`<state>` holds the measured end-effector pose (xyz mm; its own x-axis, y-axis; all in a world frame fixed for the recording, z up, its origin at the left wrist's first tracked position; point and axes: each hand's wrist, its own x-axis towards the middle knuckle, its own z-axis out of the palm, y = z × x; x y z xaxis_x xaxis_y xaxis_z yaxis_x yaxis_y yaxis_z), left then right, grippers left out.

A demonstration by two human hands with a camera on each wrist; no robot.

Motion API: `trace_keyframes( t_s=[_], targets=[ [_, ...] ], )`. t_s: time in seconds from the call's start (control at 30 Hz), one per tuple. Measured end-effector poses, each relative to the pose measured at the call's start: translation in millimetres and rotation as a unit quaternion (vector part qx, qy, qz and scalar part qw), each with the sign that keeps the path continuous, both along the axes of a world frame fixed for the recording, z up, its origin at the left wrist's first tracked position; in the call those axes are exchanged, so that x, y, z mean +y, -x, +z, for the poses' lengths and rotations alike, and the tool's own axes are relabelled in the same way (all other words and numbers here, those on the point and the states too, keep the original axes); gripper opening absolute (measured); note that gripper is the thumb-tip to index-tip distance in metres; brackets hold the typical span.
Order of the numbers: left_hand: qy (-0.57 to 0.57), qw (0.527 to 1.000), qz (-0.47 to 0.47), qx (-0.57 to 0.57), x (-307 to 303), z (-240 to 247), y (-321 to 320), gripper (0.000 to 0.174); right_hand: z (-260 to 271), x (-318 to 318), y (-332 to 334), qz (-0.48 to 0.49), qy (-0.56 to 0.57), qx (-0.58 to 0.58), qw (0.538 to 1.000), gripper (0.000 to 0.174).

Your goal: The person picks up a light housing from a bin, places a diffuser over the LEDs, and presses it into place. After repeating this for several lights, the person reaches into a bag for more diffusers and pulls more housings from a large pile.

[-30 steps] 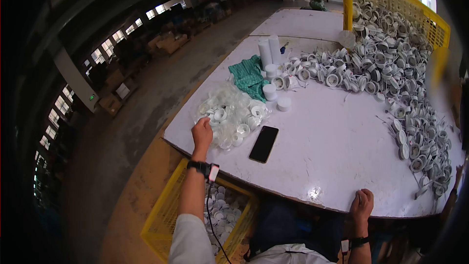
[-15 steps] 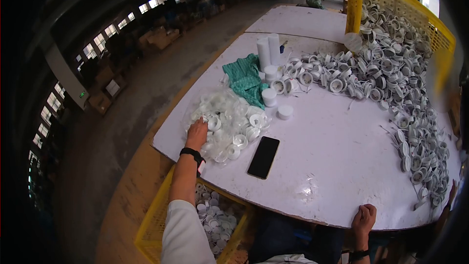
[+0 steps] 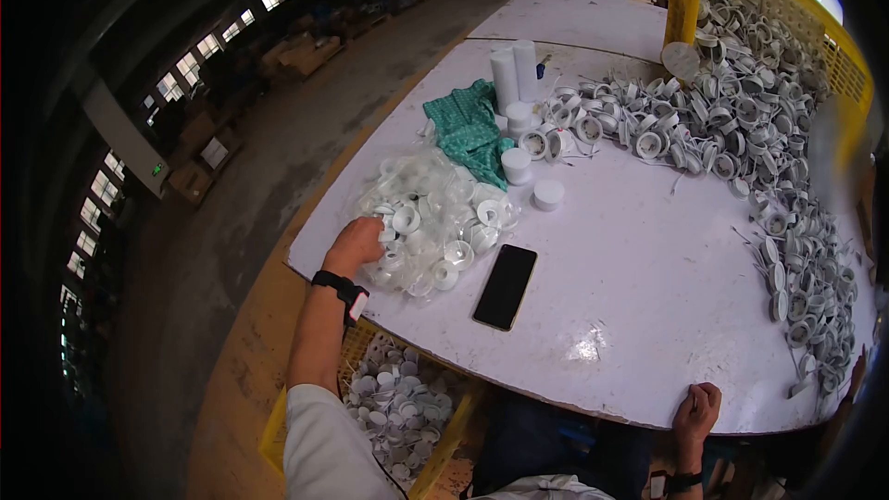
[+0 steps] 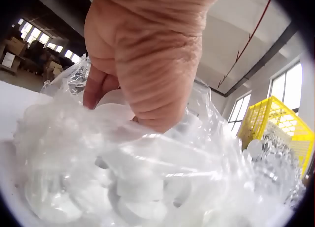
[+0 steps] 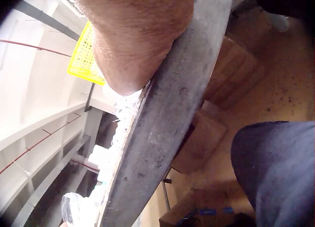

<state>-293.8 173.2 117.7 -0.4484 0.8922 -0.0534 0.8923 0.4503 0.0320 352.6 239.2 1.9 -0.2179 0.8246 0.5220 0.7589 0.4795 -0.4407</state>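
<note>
At the left side of the table, the left hand (image 3: 356, 243) reaches into a clear plastic bag (image 3: 421, 187) of white round parts. In the left wrist view, the thumb and fingers of that hand (image 4: 147, 55) curl about a white round part (image 4: 115, 98) at the bag (image 4: 162, 163); the plastic partly hides it. The right hand (image 3: 696, 412) rests at the table's front edge, fingers loosely curled, with no object visible in it. In the right wrist view only part of this hand (image 5: 142, 40) shows, beside the table edge (image 5: 162, 109).
A black phone (image 3: 506, 287) lies right of the bag. Behind are a green cloth (image 3: 466, 130) and white cylinders (image 3: 516, 74). Wired white parts (image 3: 727, 116) spill from a yellow crate (image 3: 683, 0) at the right. Another yellow crate (image 3: 273, 435) of white discs stands below the table.
The left hand has shifted along the bag's left edge, and its fingers now curl at a white part. The right hand stays at the table's front edge. The head view has shifted slightly.
</note>
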Motion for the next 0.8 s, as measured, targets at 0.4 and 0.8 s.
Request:
trace_keyframes(
  t_s=[0.4,0.8],
  targets=[
    [-0.190,0.967,0.142,-0.092,45,-53,-13,0.038,2,-2,1,-0.006,0.013,0.025,1.000,0.013],
    [-0.397,0.898,-0.140,-0.127,-1,-48,-212,0.051,3,0,-2,-0.009,0.003,0.029,1.000,0.012]
  ],
)
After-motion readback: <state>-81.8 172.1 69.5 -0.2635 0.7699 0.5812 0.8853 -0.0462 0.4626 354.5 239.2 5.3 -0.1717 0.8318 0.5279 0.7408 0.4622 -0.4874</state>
